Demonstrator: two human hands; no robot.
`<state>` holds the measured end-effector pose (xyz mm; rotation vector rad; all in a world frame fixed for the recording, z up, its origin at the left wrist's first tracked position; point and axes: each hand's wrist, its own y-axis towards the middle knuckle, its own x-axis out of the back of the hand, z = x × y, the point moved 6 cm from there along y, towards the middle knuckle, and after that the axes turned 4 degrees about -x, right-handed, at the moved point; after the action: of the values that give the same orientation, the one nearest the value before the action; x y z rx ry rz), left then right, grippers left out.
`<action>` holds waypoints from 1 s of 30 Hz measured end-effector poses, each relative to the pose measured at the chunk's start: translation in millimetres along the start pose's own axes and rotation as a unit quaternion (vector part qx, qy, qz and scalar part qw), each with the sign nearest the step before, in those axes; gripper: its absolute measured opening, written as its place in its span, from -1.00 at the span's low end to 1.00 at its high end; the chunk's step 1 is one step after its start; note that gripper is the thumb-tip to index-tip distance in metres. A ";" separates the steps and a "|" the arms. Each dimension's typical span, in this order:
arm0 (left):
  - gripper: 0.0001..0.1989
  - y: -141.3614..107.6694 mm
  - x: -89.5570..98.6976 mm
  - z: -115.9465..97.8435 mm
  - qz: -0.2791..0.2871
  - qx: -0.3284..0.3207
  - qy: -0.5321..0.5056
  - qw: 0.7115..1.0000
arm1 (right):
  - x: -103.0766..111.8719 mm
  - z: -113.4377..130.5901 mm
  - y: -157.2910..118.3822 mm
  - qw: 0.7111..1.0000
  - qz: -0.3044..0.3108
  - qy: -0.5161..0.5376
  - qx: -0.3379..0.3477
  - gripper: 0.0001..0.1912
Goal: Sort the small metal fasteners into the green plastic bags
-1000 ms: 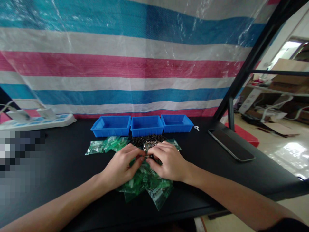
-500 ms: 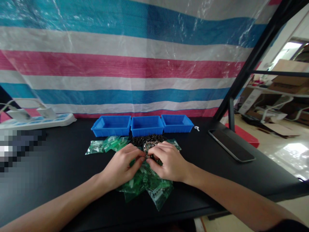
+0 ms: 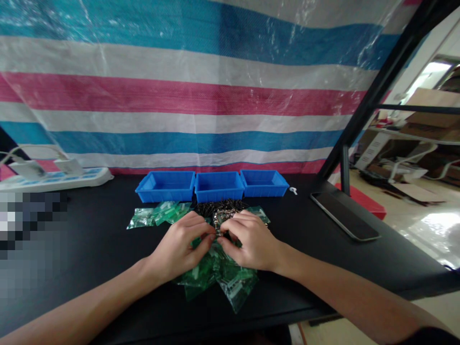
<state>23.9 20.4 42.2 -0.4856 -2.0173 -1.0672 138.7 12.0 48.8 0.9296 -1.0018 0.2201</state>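
Observation:
My left hand (image 3: 189, 240) and my right hand (image 3: 246, 238) meet fingertip to fingertip over the middle of the black table. The fingers of both are closed in a pinch, and what lies between them is too small to name. Just past the fingertips is a heap of small shiny metal pieces (image 3: 220, 216), partly covered by my right hand. Behind that lies a pile of dark screws (image 3: 208, 208). Under and in front of my hands are green plastic bags (image 3: 235, 282) with small pale pieces inside. More green bags (image 3: 168, 212) lie to the left of the pile.
Three blue trays (image 3: 219, 193) stand in a row behind the pile. A phone (image 3: 345, 215) lies at the right, with a small white piece (image 3: 293, 190) near the right tray. A white power strip (image 3: 89, 177) sits at the back left, before a striped sheet (image 3: 194, 96).
Both hands stay almost where they were, still pinching together. The fingertips shift only slightly, and the bags, trays and piles have not moved.

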 end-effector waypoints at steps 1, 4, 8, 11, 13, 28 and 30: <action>-0.84 0.1 0.2 -0.3 0.000 -0.002 0.000 1.000 | -0.1 0.1 0.0 1.000 0.000 0.001 0.000 -0.89; -0.83 0.1 -0.5 -1.0 0.002 -0.006 -0.002 1.000 | -0.8 0.2 -0.3 1.000 0.008 -0.002 -0.003 -0.89; -0.83 -0.6 -2.8 -1.8 0.010 -0.006 -0.003 1.000 | -2.6 0.4 -1.1 0.999 0.026 -0.017 -0.010 -0.89; -0.83 -0.7 -3.7 -2.6 0.012 -0.006 -0.003 1.000 | -4.0 1.1 -1.6 0.999 0.037 -0.030 -0.011 -0.87; -0.84 -0.8 -3.7 -3.5 0.013 -0.008 -0.004 1.000 | -4.1 2.0 -1.6 0.999 0.039 -0.035 -0.012 -0.87; -0.85 -1.6 -1.9 -7.5 0.025 -0.017 -0.009 1.000 | -1.0 4.7 -3.9 0.998 0.038 0.015 -0.057 -0.91; -0.84 -1.5 -1.2 -6.8 0.020 -0.016 -0.009 1.000 | 0.1 3.6 -3.1 0.998 0.031 0.021 -0.057 -0.91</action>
<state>26.8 14.0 42.8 -0.5517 -1.9996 -1.0751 138.3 7.4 47.9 0.7879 -0.9954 0.2317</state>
